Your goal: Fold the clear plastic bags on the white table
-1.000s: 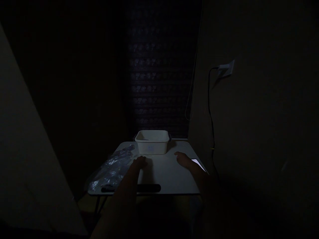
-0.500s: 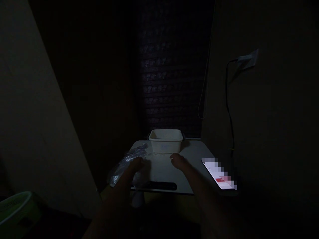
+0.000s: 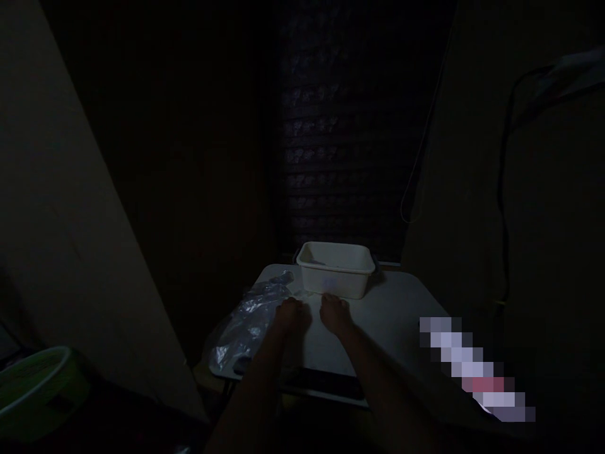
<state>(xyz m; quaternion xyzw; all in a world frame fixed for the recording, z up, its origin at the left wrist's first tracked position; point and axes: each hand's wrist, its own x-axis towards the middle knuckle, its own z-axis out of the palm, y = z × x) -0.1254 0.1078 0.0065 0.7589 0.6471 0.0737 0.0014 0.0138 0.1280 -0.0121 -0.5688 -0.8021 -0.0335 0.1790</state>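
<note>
It is dim, and finger detail is hard to see. My left hand point(image 3: 289, 313) is over the small white table point(image 3: 392, 315), its fingers curled, just right of a crumpled clear plastic bag point(image 3: 250, 318). Close beside it, my right hand point(image 3: 334, 313) is also closed, in front of a white rectangular tub point(image 3: 333, 280). I cannot make out what is in either hand, if anything. Something thin and pale, hard to identify, lies inside the tub. Below my forearms a long black object point(image 3: 326, 381) lies along the table's near edge.
A bright, pixelated phone-like screen point(image 3: 472, 369) is at the table's right side. A dark cord point(image 3: 502, 189) hangs down the right wall. Dark blinds point(image 3: 316, 157) hang behind the table. A green basket point(image 3: 66, 378) stands low at the left.
My hands have come closer together, and the right hand's fingers have curled in. The view has shifted, so the tub and screen appear farther right.
</note>
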